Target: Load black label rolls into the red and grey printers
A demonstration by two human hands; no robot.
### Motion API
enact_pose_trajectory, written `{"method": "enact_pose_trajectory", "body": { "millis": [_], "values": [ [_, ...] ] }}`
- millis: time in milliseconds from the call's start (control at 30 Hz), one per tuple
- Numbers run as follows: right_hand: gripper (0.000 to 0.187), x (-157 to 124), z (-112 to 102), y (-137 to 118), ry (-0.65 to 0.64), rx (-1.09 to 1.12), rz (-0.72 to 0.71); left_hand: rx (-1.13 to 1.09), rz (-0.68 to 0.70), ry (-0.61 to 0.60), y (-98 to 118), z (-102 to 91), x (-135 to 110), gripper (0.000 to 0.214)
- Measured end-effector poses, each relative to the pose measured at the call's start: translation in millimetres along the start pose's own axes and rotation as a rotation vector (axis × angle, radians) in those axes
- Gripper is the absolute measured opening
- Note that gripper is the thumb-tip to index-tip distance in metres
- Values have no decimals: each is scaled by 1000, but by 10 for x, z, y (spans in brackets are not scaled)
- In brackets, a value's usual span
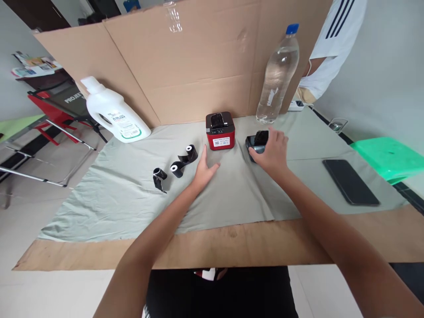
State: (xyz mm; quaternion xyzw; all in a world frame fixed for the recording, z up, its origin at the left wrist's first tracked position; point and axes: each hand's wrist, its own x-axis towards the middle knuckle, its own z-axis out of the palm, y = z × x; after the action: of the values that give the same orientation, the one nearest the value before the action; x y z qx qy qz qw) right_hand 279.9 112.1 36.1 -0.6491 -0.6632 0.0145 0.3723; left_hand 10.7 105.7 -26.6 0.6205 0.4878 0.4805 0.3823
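Note:
My right hand point(274, 152) grips a small dark device point(256, 142), its thumb at the front and its fingers at the right side. A glossy black strip point(261, 138) stands up from that device. My left hand point(204, 171) rests on the cloth with fingers stretched and spread, holding nothing. Just beyond it is a red and black boxy device point(221, 131) with a white label in front and black film on top; it looks like a small label printer. To the left lie several small black rolls point(176, 168), two with white cores, their black film partly unwound.
The grey-green cloth point(126, 194) covers a wooden table. A white jug point(115, 112) leans at the back left, and a tall water bottle point(278, 77) stands before the cardboard wall point(198, 57). A phone point(350, 182) lies right, near a green stool point(391, 159). Another person's sleeve point(344, 26) shows behind.

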Motion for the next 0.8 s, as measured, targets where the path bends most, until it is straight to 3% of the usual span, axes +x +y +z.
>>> {"method": "enact_pose_trajectory", "body": {
  "millis": [100, 167, 267, 367, 467, 633, 800],
  "values": [
    [120, -179, 6, 197, -120, -99, 227, 88, 36, -109, 89, -35, -396, 94],
    [126, -178, 84, 244, -197, -88, 253, 116, 25, -141, 181, -43, -539, 88],
    [130, -156, 166, 202, -198, -120, 233, 132, -20, -171, 303, -45, -634, 81],
    [124, -279, 119, 73, -141, -116, 215, 148, -42, -173, 374, -45, -681, 76],
    [118, -600, 0, -148, -106, -33, 132, 181, -17, -165, 413, -41, -725, 74],
    [117, -1203, -65, -591, -186, 60, 49, 286, 109, -230, 419, -49, -820, 75],
    [119, -1422, 68, -731, -249, 58, 66, 363, 161, -267, 360, -90, -963, 71]
  ]
}}
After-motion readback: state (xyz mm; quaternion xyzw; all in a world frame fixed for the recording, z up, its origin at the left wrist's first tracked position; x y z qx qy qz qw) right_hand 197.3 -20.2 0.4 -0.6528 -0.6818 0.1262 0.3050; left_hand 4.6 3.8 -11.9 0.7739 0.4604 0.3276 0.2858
